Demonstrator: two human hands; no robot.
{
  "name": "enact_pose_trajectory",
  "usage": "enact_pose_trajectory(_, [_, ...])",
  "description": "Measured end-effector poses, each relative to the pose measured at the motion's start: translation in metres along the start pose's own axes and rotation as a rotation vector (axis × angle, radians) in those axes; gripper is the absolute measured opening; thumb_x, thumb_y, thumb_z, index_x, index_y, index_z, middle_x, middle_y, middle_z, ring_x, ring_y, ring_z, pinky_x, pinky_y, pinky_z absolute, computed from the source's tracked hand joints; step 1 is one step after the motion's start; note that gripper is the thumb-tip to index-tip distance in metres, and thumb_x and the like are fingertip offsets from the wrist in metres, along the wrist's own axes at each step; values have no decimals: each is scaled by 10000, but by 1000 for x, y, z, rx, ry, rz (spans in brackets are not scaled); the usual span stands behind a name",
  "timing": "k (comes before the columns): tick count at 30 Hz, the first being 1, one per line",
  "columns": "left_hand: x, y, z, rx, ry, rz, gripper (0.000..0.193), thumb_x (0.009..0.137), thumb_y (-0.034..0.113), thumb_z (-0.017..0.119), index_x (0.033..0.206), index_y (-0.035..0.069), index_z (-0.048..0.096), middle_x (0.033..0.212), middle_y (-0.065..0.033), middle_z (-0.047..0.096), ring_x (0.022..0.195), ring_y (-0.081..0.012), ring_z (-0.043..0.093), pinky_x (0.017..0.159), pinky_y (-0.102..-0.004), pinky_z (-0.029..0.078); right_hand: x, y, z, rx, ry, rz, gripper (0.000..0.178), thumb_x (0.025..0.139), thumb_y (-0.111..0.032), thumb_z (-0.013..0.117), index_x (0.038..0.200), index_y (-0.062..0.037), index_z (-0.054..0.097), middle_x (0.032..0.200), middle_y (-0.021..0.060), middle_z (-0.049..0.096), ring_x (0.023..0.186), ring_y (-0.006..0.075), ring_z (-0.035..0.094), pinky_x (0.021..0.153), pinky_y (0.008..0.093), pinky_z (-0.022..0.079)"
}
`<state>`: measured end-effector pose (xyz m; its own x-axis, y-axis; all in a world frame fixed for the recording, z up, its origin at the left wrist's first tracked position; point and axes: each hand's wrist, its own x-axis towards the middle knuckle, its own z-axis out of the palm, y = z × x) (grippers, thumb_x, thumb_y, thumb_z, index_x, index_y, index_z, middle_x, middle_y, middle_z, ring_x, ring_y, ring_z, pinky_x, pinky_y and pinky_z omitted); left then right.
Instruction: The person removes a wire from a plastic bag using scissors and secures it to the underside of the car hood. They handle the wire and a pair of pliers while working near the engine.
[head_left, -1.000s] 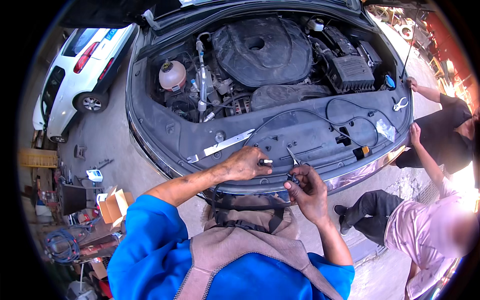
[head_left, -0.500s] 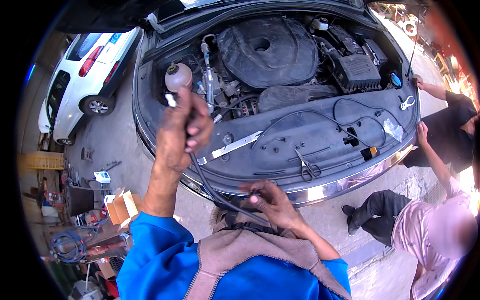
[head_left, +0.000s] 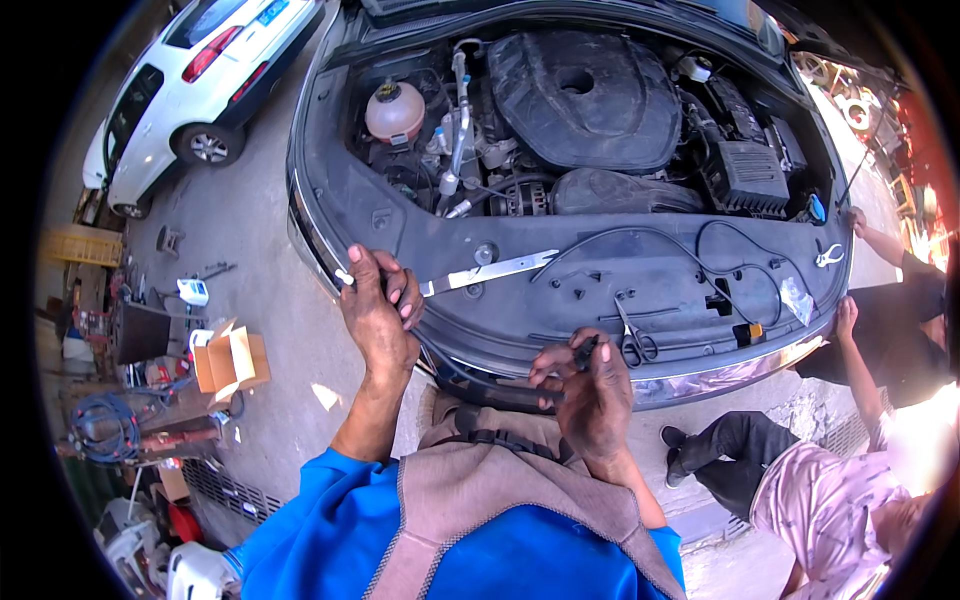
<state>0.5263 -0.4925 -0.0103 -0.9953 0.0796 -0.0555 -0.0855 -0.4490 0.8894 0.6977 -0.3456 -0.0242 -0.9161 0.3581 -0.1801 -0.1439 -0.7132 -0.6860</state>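
Grasps white-tipped lead (head_left: pixel 345 277) in left hand (head_left: pixel 384 312), pinches black part (head_left: pixel 585 351) in right hand (head_left: pixel 597 398), apparently to leave both pieces partly uncovered.

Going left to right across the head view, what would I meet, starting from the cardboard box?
Cardboard box, left hand, silver strip, right hand, scissors, clear plastic bag, small silver tool.
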Motion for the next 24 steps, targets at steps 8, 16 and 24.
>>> enact_pose_trajectory(8, [6, -5, -18, -66, -14, -93, 397, 1020, 429, 487, 864, 64, 501, 602, 20, 378, 490, -81, 402, 395, -221, 274, 7, 3, 4, 78, -36, -67, 364, 1050, -401, 385, 1134, -49, 427, 847, 151, 565, 737, 216, 574, 551, 320, 476])
enact_pose_trajectory(16, [10, -10, -47, 16, -182, -105, 338, 1030, 344, 481, 998, 15, 553, 706, -50, 513, 661, -169, 548, 597, -305, 466, 11, -20, -1, 176, 27, -51, 359, 1037, -401, 436, 1101, -47, 427, 717, 63, 447, 566, 117, 398, 410, 226, 292])
enact_pose_trajectory(24, [-15, 14, -82, 370, -213, -166, 385, 1003, 379, 533, 1047, 1, 593, 751, -127, 673, 553, -159, 625, 435, -227, 449, 29, -45, 6, 36, -132, -139, 324, 1030, -345, 479, 1084, -27, 451, 646, 62, 428, 498, 92, 352, 378, 217, 257])
